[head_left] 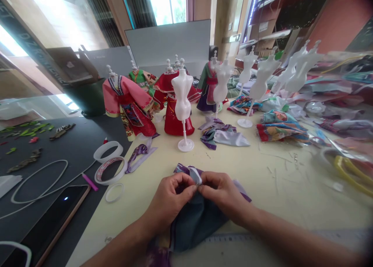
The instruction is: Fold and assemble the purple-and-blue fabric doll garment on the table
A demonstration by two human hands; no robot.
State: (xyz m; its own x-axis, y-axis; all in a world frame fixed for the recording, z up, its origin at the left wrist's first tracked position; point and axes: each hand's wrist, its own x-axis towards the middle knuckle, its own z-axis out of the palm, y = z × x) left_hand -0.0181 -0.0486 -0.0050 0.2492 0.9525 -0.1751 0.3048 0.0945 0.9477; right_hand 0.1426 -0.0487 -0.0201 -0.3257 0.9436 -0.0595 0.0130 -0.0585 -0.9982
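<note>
A teal fabric doll garment (195,224) is held over the cream surface (256,193), its purple-and-white trim (194,174) pinched closely between the left hand (167,199) and right hand (224,195), both grips clamped. One dressed doll mannequin (128,107) is seen finished; a bare white mannequin (183,92) is left undressed.

Daylight pours through the tall windows (167,4) at the back, a pink curtain (190,2) hanging at their edge; a big white board (168,41) stands up in front of them; a wooden pillar (225,22) rises just to its right; shelves (271,35) holding cardboard boxes (262,28) stand by a red wall (340,18); a black-topped table (87,133) meets a cream table (250,170).
</note>
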